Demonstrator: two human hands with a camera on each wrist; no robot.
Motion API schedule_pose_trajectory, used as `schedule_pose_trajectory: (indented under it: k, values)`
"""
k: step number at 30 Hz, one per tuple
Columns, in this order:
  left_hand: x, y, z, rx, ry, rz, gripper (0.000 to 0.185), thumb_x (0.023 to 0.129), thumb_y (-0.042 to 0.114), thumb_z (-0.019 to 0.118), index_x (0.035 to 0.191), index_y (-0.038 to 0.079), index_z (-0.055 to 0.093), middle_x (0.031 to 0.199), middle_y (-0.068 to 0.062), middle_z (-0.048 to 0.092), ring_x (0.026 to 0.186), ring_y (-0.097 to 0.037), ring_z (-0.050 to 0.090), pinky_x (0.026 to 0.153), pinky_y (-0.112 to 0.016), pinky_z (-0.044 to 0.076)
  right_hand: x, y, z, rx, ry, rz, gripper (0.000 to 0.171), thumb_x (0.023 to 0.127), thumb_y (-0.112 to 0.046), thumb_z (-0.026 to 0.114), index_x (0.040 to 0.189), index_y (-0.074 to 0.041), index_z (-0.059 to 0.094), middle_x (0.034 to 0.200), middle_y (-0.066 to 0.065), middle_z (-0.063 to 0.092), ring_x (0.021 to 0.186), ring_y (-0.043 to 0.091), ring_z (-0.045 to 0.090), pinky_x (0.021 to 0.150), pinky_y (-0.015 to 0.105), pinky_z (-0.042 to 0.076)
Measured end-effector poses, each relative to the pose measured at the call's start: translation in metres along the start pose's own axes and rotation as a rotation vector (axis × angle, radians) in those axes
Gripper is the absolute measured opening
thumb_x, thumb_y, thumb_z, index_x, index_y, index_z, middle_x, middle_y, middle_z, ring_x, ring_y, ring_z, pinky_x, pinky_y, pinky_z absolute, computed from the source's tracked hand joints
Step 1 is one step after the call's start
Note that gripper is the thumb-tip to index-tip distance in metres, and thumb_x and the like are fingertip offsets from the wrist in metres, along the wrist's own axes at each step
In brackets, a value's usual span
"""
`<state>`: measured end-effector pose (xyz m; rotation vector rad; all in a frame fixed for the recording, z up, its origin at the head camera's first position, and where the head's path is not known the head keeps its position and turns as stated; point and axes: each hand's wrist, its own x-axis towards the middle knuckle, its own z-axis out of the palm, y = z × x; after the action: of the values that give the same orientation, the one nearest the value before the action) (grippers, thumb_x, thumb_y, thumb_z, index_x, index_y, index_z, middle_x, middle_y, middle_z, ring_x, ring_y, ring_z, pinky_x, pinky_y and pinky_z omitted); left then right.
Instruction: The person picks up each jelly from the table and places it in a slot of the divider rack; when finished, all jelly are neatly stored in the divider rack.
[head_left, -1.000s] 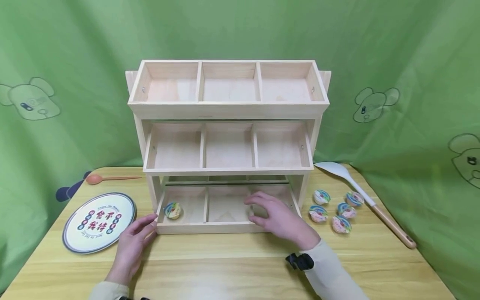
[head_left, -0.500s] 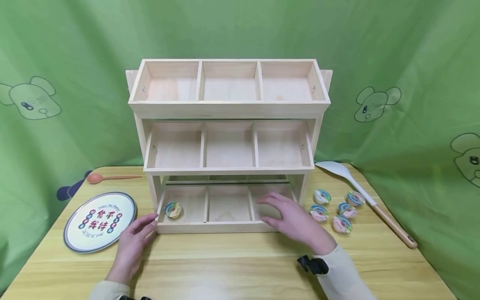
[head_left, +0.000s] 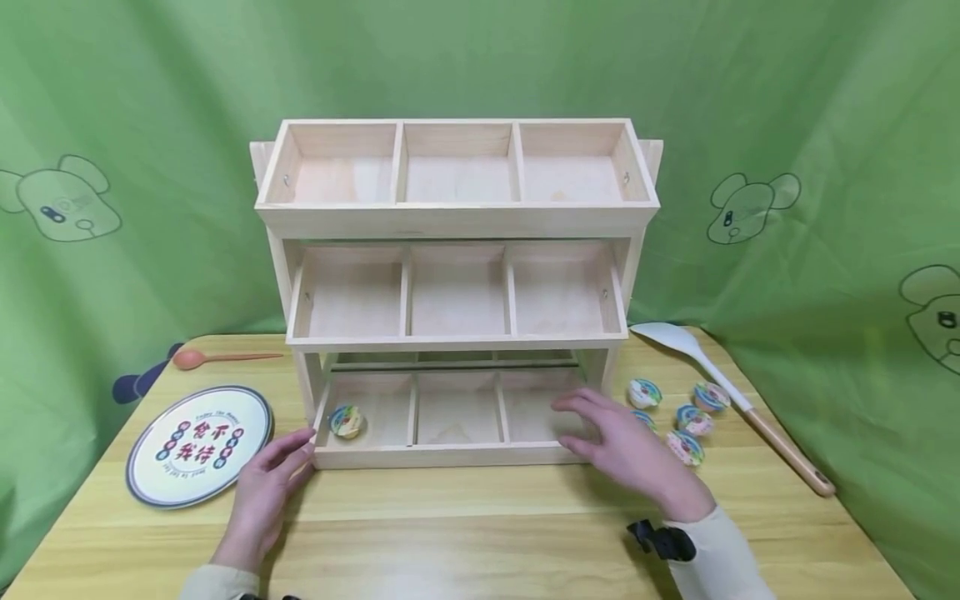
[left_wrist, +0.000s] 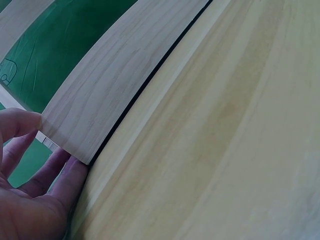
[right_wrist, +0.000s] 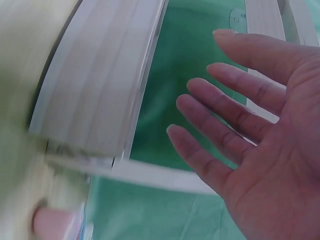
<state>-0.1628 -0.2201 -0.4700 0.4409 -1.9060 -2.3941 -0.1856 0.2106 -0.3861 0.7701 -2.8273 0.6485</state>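
Note:
A pale wooden three-tier rack [head_left: 457, 221] stands in the middle, each tier split into three compartments. One small jelly cup [head_left: 347, 422] with a printed lid sits in the bottom tier's left compartment. My left hand [head_left: 261, 496] touches the bottom tray's front left corner; its fingertips [left_wrist: 75, 172] rest against the board's end. My right hand [head_left: 633, 450] hovers by the tray's right end, partly covering one of several jelly cups [head_left: 684, 447] on the table. In the right wrist view its fingers [right_wrist: 230, 117] are spread and hold nothing.
A white plate [head_left: 198, 492] with red characters lies at left, an orange spoon [head_left: 191, 359] behind it. A white ladle-like utensil [head_left: 705, 367] with a wooden handle lies beyond the cups at right. Green curtain [head_left: 457, 58] hangs behind and at both sides.
My right hand has moved right, from the divider between the middle and right compartments to beyond the tray's right end. My left hand stays at the corner, and the cups have not moved.

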Motion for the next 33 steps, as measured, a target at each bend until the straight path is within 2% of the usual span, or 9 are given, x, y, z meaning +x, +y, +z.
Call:
schedule_pose_trajectory:
  k: [3, 9, 16, 22, 29, 33]
  values:
    - [0.0, 0.0, 0.0, -0.002, 0.006, -0.001, 0.041, 0.079, 0.014, 0.068, 0.116, 0.002, 0.055, 0.114, -0.003, 0.052, 0.105, -0.019, 0.053, 0.089, -0.03, 0.047, -0.007, 0.007, -0.004, 0.007, 0.016, 0.022, 0.043, 0.078, -0.022, 0.069, 0.118, -0.013, 0.055, 0.121, 0.003, 0.051, 0.109, 0.026, 0.049, 0.094, 0.047, 0.041]
    - [0.0, -0.002, 0.0, 0.009, -0.006, -0.003, 0.044, 0.079, 0.015, 0.069, 0.117, 0.001, 0.054, 0.114, -0.004, 0.051, 0.106, -0.02, 0.052, 0.09, -0.031, 0.047, -0.026, 0.023, -0.012, -0.002, 0.064, 0.052, 0.042, 0.076, -0.016, 0.072, 0.115, -0.012, 0.057, 0.116, 0.003, 0.054, 0.103, 0.024, 0.052, 0.087, 0.045, 0.048]
    - [0.001, -0.001, -0.001, 0.006, -0.002, 0.008, 0.045, 0.079, 0.014, 0.069, 0.118, 0.0, 0.053, 0.113, -0.003, 0.052, 0.105, -0.02, 0.053, 0.09, -0.03, 0.047, -0.039, 0.035, -0.018, 0.035, 0.063, 0.099, 0.045, 0.075, -0.016, 0.072, 0.116, -0.011, 0.056, 0.12, 0.009, 0.053, 0.113, 0.034, 0.044, 0.093, 0.056, 0.037]
    - [0.002, 0.0, 0.0, 0.007, -0.008, 0.006, 0.046, 0.078, 0.015, 0.069, 0.118, 0.0, 0.053, 0.114, -0.004, 0.052, 0.106, -0.02, 0.052, 0.09, -0.031, 0.047, -0.047, 0.045, -0.024, 0.011, 0.098, 0.093, 0.045, 0.073, -0.016, 0.073, 0.115, -0.01, 0.056, 0.117, 0.008, 0.054, 0.106, 0.033, 0.05, 0.089, 0.056, 0.04]
    - [0.002, 0.001, 0.0, 0.002, 0.001, 0.0, 0.044, 0.079, 0.014, 0.069, 0.117, 0.0, 0.053, 0.114, -0.004, 0.052, 0.105, -0.02, 0.053, 0.09, -0.032, 0.047, -0.059, 0.058, -0.031, 0.008, 0.079, 0.151, 0.049, 0.077, -0.025, 0.07, 0.121, -0.011, 0.053, 0.123, 0.012, 0.051, 0.11, 0.036, 0.045, 0.089, 0.06, 0.037]
    - [0.002, 0.001, 0.0, -0.004, 0.0, 0.0, 0.042, 0.079, 0.012, 0.068, 0.117, 0.0, 0.054, 0.113, -0.005, 0.052, 0.105, -0.021, 0.053, 0.09, -0.032, 0.046, -0.065, 0.064, -0.031, -0.015, 0.076, 0.177, 0.049, 0.076, -0.017, 0.071, 0.121, -0.007, 0.052, 0.121, 0.013, 0.051, 0.107, 0.037, 0.047, 0.086, 0.061, 0.039]
